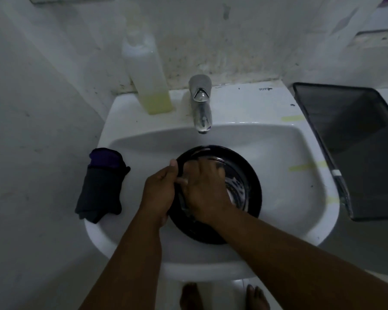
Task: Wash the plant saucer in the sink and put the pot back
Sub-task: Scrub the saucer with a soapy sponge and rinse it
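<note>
A folded dark cloth (101,186) sits on the left rim of the sink (285,153), partly hanging over the edge, and a knock from the elbow could drop it to the floor. Behind it a soap bottle (147,70) stands on the back ledge, just left of the tap (201,104); no stream shows from the spout. The main risk I see is the saucer (253,175) itself: it is wet and soapy, tilted in the basin, so it could slip from the grip and bang against the porcelain or slide down toward the drain. The left hand (158,191) holds the saucer's left rim, thumb hooked over the top edge and fingers (164,220) curled round underneath, so the hold looks firm but narrow. The right hand (205,189) lies inside the dish, its fingers (220,173) bent and close together, pressing on the wet inner surface; whether they hold a sponge or anything else I cannot tell, as the hand covers that spot. Pushing too hard on the right side could lever the rim out of the left grip. To the right, a dark tray (354,139) rests against the sink's edge, tilted, and splashes could reach it. Bare feet show below, where any water spilled over the front rim would land. No pot is in view.
</note>
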